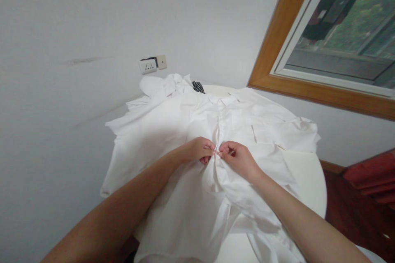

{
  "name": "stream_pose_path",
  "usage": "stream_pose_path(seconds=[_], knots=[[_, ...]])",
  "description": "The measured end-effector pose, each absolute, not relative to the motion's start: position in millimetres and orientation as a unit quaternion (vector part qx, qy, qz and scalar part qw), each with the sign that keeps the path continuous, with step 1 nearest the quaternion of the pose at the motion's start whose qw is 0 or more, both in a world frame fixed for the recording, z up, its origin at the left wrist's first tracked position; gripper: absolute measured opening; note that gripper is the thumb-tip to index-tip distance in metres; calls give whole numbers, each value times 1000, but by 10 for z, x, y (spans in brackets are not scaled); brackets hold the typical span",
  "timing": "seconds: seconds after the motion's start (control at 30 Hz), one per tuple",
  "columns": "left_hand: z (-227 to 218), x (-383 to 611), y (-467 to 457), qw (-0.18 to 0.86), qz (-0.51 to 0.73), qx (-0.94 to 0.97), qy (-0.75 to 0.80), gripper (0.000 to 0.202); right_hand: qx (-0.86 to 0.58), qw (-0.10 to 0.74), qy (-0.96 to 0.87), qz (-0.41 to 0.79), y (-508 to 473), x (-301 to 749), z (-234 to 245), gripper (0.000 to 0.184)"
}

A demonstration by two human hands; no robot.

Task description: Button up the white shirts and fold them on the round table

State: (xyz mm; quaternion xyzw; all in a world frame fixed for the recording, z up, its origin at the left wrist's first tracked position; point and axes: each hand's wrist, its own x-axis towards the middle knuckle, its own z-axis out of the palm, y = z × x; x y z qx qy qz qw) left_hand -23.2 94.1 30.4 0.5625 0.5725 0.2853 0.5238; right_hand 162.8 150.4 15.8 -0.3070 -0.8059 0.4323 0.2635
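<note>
A white shirt (197, 209) lies spread over a round white table, its front placket running up the middle to the collar. My left hand (202, 150) pinches the placket from the left side. From the right, my right hand (233, 154) pinches the opposite edge, and the fingertips of both hands nearly meet. The cloth is gathered in folds around them. Any button between the fingers is too small to make out. Below the hands, the lower front edges of the shirt fall apart.
The white table (311, 176) shows at the right. More bunched white cloth (166, 86) and a black striped piece (198, 87) lie at the back. A wall socket (148, 65) and a wood-framed window (265, 61) are behind. Red fabric (375, 176) hangs low at the right.
</note>
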Motion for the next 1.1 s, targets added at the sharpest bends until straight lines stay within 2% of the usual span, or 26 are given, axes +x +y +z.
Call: stream_pose_path(seconds=[0.2, 0.5, 0.67, 1.1], knots=[[368, -232, 933, 518, 267, 580, 569, 25, -272, 220, -870, 348, 1549, 1639, 181, 13], [412, -168, 915, 468, 265, 583, 608, 42, -278, 229, -890, 280, 1477, 1616, 204, 7], [380, -130, 929, 466, 275, 556, 631, 44, -301, 226, -883, 280, 1455, 1599, 206, 6], [352, -134, 902, 449, 291, 576, 619, 32, -292, 206, -871, 337, 1473, 1619, 219, 10]])
